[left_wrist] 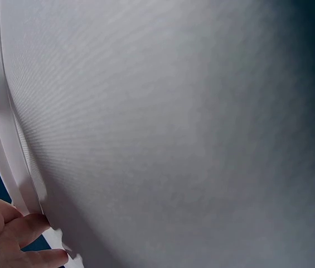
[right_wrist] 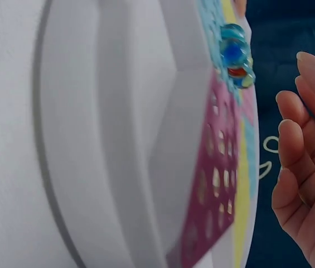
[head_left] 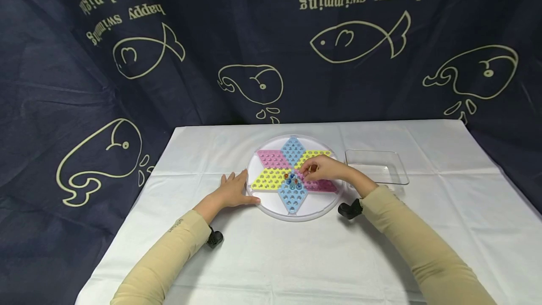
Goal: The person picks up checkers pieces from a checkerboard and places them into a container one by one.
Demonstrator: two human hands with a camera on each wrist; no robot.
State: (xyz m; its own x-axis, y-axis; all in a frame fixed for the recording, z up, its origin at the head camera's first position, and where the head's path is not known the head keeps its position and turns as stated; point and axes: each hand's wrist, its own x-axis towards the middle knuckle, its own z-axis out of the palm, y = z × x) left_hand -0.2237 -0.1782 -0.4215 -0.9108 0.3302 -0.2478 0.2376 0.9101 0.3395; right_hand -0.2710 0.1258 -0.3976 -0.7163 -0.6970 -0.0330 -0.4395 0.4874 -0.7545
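Observation:
A round Chinese checkers board (head_left: 264, 201) with a pink, yellow and blue star lies on the white-covered table. Several glass marbles (head_left: 293, 181), blue and amber, cluster near the star's centre; the right wrist view shows some of these marbles (right_wrist: 234, 53) stacked in profile. My right hand (head_left: 327, 167) is over the board's right side, just right of the cluster, fingers curled and thumb near the index finger. An amber marble (head_left: 313, 168) shows among its fingers. My left hand (head_left: 232, 191) rests with fingers spread against the board's left rim, thumb on the rim.
Right of the board, a clear rectangular plastic box (head_left: 383, 166) stands on the white tablecloth (head_left: 271, 258). A dark blue curtain (head_left: 254, 27) with fish and whale drawings hangs behind the table. Black straps with small devices sit at both wrists.

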